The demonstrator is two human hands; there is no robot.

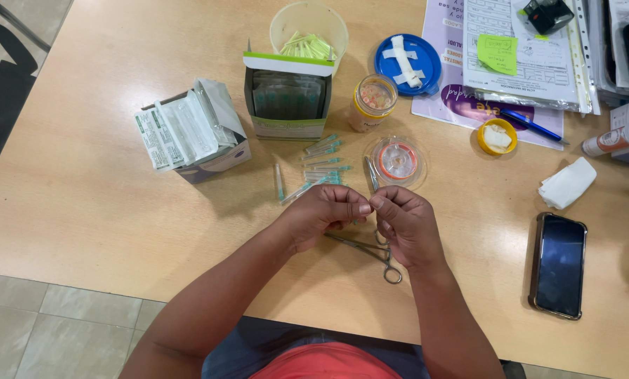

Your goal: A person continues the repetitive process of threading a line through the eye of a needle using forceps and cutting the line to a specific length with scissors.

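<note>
My left hand point(327, 213) and my right hand point(405, 224) meet fingertip to fingertip low over the wooden table point(103, 210), pinching something small between them that I cannot make out. Metal forceps with ring handles point(388, 263) lie on the table under my hands. A second thin metal tool point(372, 173) pokes out just beyond my fingers. Several capped teal needles point(321, 165) lie scattered right in front of my hands, beside a clear spool of thread point(397, 161).
Behind the needles stand an open green box of packets point(287, 98), a box of white sachets point(188, 130), a cup of yellow items point(309, 31), a small jar point(372, 103) and a blue lid point(407, 63). Papers point(518, 56), a pen point(532, 125), a yellow cap point(497, 136), white gauze point(567, 182) and a phone point(559, 265) lie right.
</note>
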